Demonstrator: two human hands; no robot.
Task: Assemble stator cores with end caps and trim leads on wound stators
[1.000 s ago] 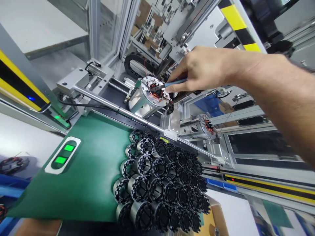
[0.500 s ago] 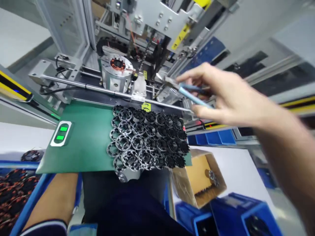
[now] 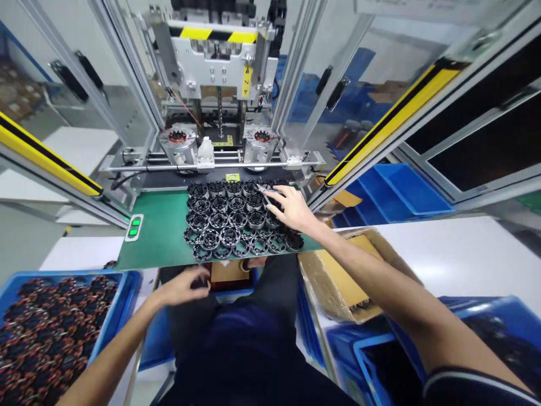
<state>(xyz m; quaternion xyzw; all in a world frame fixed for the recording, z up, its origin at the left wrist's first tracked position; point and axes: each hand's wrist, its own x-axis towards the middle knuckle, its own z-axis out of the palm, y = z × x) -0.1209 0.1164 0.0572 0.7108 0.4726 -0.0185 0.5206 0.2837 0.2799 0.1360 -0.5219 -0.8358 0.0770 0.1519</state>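
My right hand (image 3: 291, 210) rests over the right side of a cluster of several black-and-silver stator cores (image 3: 230, 223) standing on a green mat (image 3: 160, 237). Its fingers are curled around a thin tool (image 3: 267, 194) whose tip points left over the cores. My left hand (image 3: 186, 286) hovers low over my lap below the mat's front edge, fingers loosely bent, with nothing visible in it. Behind the mat, a winding machine holds two round fixtures (image 3: 178, 141) (image 3: 261, 140) with copper-wound stators on top.
A blue bin (image 3: 51, 332) of wound copper stators sits at the lower left. An open cardboard box (image 3: 342, 282) lies right of the mat, with blue bins (image 3: 380, 349) below it and further right. Yellow-black light-curtain bars (image 3: 46, 160) flank the machine opening. Green buttons (image 3: 134, 226) sit on the mat's left.
My right hand has drawn back from the machine fixture with the tool and come down onto the cores on the mat. The view has pulled back; my left hand is now visible.
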